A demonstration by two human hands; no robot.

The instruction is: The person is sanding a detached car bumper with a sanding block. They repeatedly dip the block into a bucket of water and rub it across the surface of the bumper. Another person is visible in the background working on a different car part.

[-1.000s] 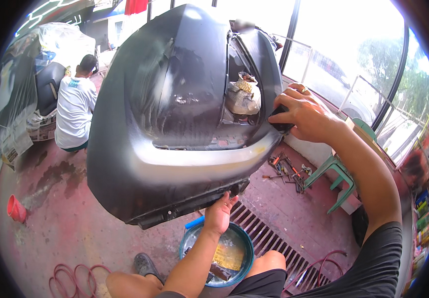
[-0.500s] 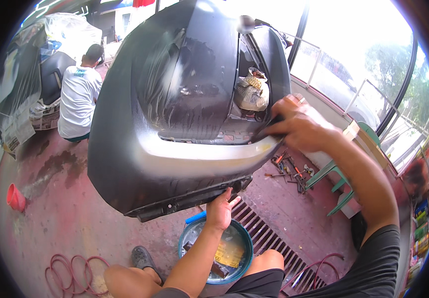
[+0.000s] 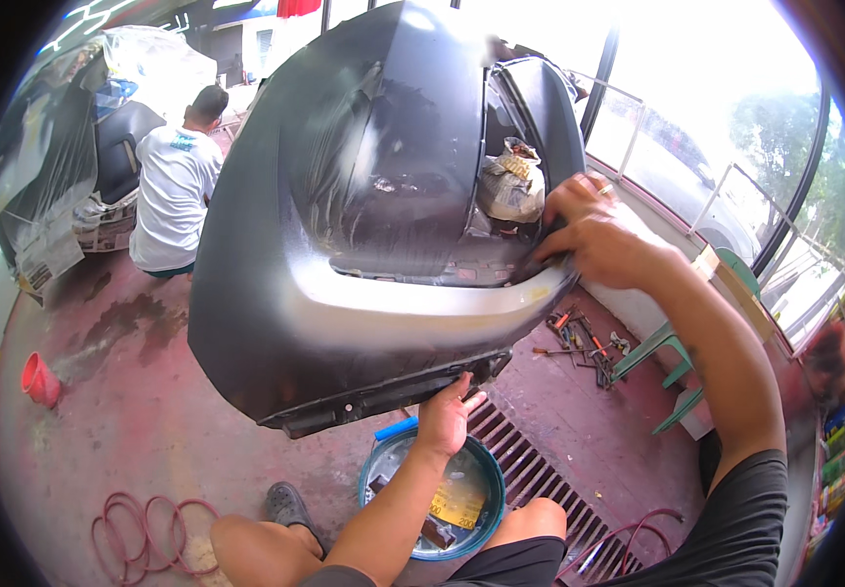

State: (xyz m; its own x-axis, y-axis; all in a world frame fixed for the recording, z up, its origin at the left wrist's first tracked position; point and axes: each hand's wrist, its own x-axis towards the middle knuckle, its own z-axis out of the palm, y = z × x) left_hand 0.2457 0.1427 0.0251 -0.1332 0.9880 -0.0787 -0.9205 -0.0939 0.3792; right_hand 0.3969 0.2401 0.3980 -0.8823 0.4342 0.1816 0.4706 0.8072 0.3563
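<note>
A large dark grey car bumper [image 3: 246, 323] fills the middle of the view. A shiny pale, sanded-looking band [image 3: 383, 297] runs across it below a recessed opening. My left hand [image 3: 445, 419] is closed on the bumper's lower edge, thumb on top and some fingers hidden beneath. At the right end of the pale band, my right hand [image 3: 606, 235] is bent over the bumper's edge with curled fingers. Something dark shows under its fingertips, too hidden to name. Beside that hand, a paper-wrapped bundle [image 3: 515, 188] sits in the side opening.
Below my left forearm stands a teal basin [image 3: 493, 519] of cloudy water with sanding sheets and dark blocks. A floor grate [image 3: 530, 455], scattered tools [image 3: 584, 347], green stool [image 3: 652, 352], red hose [image 3: 129, 543] and red bucket [image 3: 41, 380] lie around. A person in white [image 3: 173, 196] crouches by a covered car.
The whole view has shifted slightly, so the bumper appears a little further right. My right hand has moved slightly away along the bumper's edge and looks less blurred. My left hand keeps its hold.
</note>
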